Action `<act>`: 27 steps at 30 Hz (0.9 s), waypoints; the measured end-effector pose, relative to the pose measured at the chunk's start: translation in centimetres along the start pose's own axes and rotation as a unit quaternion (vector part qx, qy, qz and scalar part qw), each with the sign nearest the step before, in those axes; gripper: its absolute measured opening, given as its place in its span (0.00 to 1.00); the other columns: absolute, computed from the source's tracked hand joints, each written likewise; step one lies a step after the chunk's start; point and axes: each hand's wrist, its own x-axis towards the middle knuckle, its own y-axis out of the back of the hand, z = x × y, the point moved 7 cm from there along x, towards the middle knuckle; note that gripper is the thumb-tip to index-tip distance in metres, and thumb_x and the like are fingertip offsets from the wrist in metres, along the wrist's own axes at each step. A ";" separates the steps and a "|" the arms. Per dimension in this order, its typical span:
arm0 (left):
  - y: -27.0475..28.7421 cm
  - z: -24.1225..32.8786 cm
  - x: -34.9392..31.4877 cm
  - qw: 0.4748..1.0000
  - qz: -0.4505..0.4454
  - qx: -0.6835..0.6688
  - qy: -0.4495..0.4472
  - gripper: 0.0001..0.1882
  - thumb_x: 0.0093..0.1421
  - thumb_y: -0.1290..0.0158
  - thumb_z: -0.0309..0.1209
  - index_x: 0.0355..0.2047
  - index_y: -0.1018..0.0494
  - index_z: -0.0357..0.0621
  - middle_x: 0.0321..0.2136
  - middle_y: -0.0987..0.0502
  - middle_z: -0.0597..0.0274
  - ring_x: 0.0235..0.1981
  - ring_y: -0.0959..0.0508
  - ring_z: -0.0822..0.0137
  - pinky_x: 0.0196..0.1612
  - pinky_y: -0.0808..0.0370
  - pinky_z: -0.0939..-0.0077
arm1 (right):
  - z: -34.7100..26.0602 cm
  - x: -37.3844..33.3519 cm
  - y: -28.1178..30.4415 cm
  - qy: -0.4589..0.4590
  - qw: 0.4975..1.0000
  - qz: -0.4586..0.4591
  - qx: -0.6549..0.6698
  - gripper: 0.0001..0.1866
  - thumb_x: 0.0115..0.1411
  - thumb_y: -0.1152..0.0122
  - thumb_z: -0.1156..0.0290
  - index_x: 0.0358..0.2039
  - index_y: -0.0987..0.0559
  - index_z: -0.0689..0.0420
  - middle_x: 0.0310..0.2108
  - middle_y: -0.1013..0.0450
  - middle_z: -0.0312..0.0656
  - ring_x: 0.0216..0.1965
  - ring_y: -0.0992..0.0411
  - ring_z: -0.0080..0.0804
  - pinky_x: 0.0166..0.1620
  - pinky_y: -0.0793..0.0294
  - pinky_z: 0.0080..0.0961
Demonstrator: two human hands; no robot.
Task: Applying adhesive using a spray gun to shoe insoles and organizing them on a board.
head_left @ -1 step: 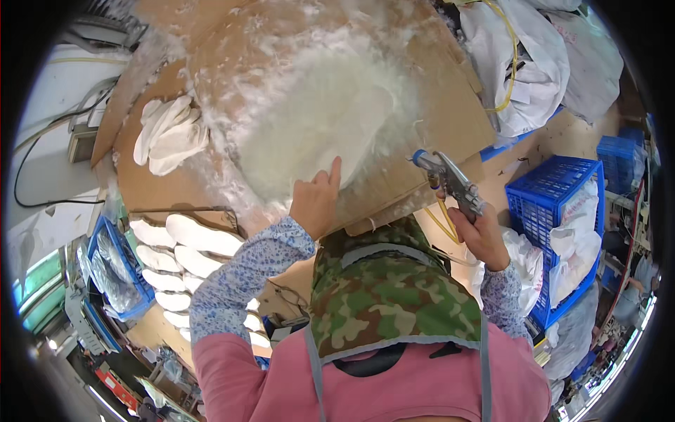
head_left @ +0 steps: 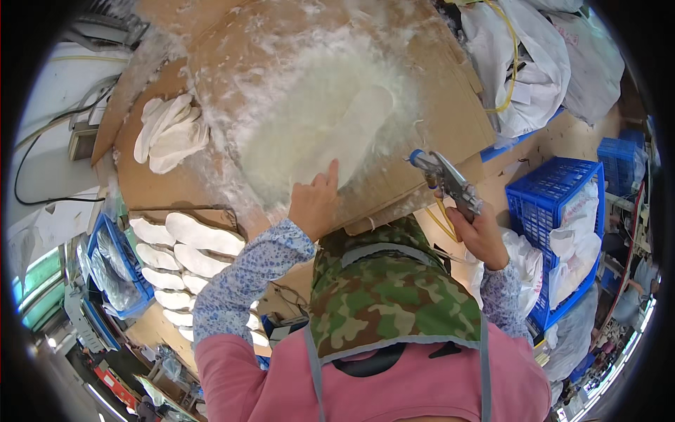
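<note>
The left hand is pinning the white insole, lying up-right of it, with one extended finger while the right hand, fingers wrapped around the spray gun, is aiming leftward at it.

Insole on cardboard ctr, insole pile left, crate right.

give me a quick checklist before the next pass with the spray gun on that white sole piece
1. Left hand steadying the white foam sole piece: ok, fingertip at its lower edge.
2. Grip on the metal spray gun: ok, right hand closed round the handle.
3. Nozzle aimed at the piece: not ok, gun sits off to its right.
4. Brown cardboard sheet under the piece: ok, coated in white residue.
5. Yellow hose free: cannot tell, mostly hidden.
6. Stack of white soles away from the spray: ok, lying to the left.
</note>
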 end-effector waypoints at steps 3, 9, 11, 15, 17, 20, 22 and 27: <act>1.3 0.2 -0.3 0.996 0.083 -0.037 0.005 0.31 0.55 0.47 0.35 0.58 0.38 0.38 0.32 0.30 0.58 0.31 0.27 0.58 0.35 0.33 0.62 | -0.5 0.7 -0.2 0.020 1.000 -0.013 -0.008 0.15 0.57 0.46 0.78 0.46 0.27 0.61 0.20 0.38 0.34 0.22 0.43 0.22 0.26 0.41 0.21; 3.4 2.6 6.2 0.957 0.284 -0.048 0.048 0.21 0.55 0.49 0.33 0.50 0.32 0.46 0.53 0.37 0.50 0.60 0.43 0.50 0.59 0.49 0.47 | -2.8 2.8 -0.5 0.043 0.998 0.008 -0.033 0.15 0.57 0.46 0.78 0.46 0.28 0.63 0.25 0.32 0.38 0.24 0.41 0.23 0.28 0.38 0.22; 2.9 2.5 7.4 0.951 0.281 -0.098 0.077 0.19 0.54 0.49 0.31 0.48 0.31 0.47 0.56 0.39 0.49 0.62 0.45 0.49 0.61 0.53 0.44 | -3.4 3.4 -0.7 0.054 0.998 0.021 0.004 0.15 0.58 0.47 0.78 0.46 0.28 0.63 0.29 0.29 0.37 0.25 0.39 0.21 0.29 0.37 0.20; 2.0 3.6 3.6 0.949 0.268 -0.152 0.059 0.16 0.52 0.49 0.27 0.44 0.27 0.47 0.57 0.40 0.50 0.62 0.45 0.49 0.62 0.56 0.41 | -3.2 3.7 -0.7 0.022 0.999 -0.030 0.029 0.16 0.59 0.48 0.79 0.49 0.29 0.64 0.34 0.27 0.36 0.28 0.37 0.18 0.31 0.35 0.17; 1.5 4.0 0.1 0.950 0.244 -0.184 0.059 0.17 0.52 0.49 0.26 0.44 0.27 0.47 0.57 0.40 0.51 0.62 0.45 0.49 0.62 0.56 0.41 | -2.6 3.6 -1.0 0.002 0.998 -0.061 0.024 0.16 0.59 0.48 0.79 0.49 0.29 0.64 0.34 0.27 0.37 0.29 0.35 0.18 0.32 0.34 0.17; 0.1 3.3 -2.7 0.949 0.205 -0.227 0.079 0.17 0.51 0.50 0.24 0.44 0.27 0.47 0.57 0.39 0.52 0.61 0.44 0.49 0.62 0.54 0.41 | -2.5 3.4 -1.7 0.049 0.996 -0.079 -0.013 0.15 0.59 0.47 0.79 0.48 0.29 0.64 0.35 0.26 0.38 0.32 0.31 0.20 0.36 0.31 0.18; -1.0 2.7 -3.3 0.948 0.186 -0.236 0.108 0.18 0.50 0.50 0.23 0.43 0.27 0.47 0.56 0.38 0.53 0.60 0.43 0.49 0.61 0.53 0.42 | -2.2 3.2 -1.0 0.044 0.998 -0.005 0.049 0.14 0.59 0.47 0.78 0.47 0.29 0.64 0.34 0.25 0.39 0.34 0.30 0.22 0.38 0.30 0.19; -2.0 1.9 -3.5 0.950 0.197 -0.188 0.150 0.19 0.50 0.50 0.22 0.44 0.29 0.46 0.54 0.36 0.56 0.58 0.39 0.52 0.61 0.51 0.42 | -2.8 2.4 -0.8 0.036 0.997 -0.066 -0.013 0.17 0.59 0.46 0.77 0.49 0.31 0.62 0.35 0.25 0.39 0.34 0.30 0.23 0.39 0.31 0.20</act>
